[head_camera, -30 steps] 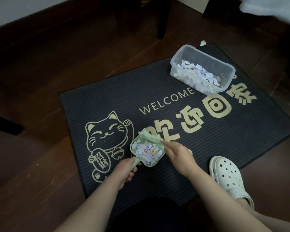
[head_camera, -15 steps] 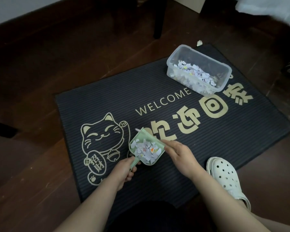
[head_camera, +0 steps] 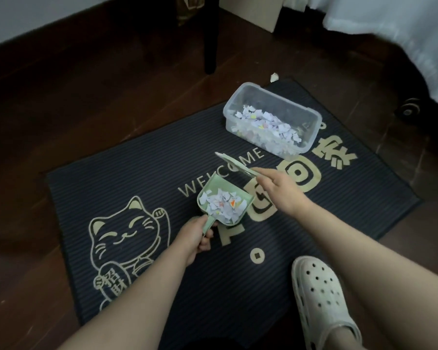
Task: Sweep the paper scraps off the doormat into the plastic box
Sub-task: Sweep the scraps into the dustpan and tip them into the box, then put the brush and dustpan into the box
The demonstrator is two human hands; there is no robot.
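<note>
Because the paper scraps (head_camera: 223,204) are only torn bits, white with a few orange and yellow flecks, I'd judge them almost weightless and ready to flutter off at any jolt or draught. Nobody should try taking hold of them directly. They lie heaped in the green dustpan (head_camera: 213,188), and that is the thing to carry: light, stiff plastic, best held by its short handle and kept level.

The left hand (head_camera: 195,236) does just that, its grip curled round the handle. The pan seems raised a little off the doormat (head_camera: 137,173), near the word WELCOME. The right hand (head_camera: 281,190) pinches a little brush (head_camera: 235,164) by one end, the flat head pointing away and clear of the pan.

Beyond both hands, on the mat's far corner, sits the plastic box (head_camera: 311,137). It is clear, thin-walled and open-topped, with a good layer of scraps inside already. It looks light enough to skid if knocked, so I'd tip gently over the rim.

One stray scrap (head_camera: 274,77) lies on the floor (head_camera: 86,97) just past the mat's far edge. A pale shoe (head_camera: 321,299) rests on the near side.
</note>
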